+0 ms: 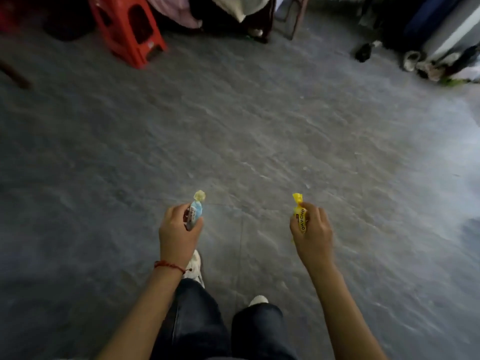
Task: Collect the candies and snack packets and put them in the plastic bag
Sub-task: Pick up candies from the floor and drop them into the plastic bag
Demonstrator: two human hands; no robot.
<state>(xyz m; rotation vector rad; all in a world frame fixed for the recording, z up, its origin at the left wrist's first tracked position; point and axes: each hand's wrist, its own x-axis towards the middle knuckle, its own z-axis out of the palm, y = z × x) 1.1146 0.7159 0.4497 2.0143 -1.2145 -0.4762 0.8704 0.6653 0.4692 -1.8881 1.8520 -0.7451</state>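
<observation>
My left hand (179, 229) grips a wrapped candy (196, 209) with a pale blue body and a light yellow twisted end that sticks up past my fingers. My right hand (313, 228) grips a bright yellow wrapped candy (300, 216) with dark lettering, its twisted end pointing up. Both hands are held out in front of me above the grey floor, about a shoulder's width apart. No plastic bag is in view.
A red plastic stool (127, 27) stands at the far left. Clothes and fabric (207, 11) are piled along the back. Shoes and clutter (415, 61) lie at the far right. My legs and white shoes (193, 266) are below my hands on the grey floor (246, 126).
</observation>
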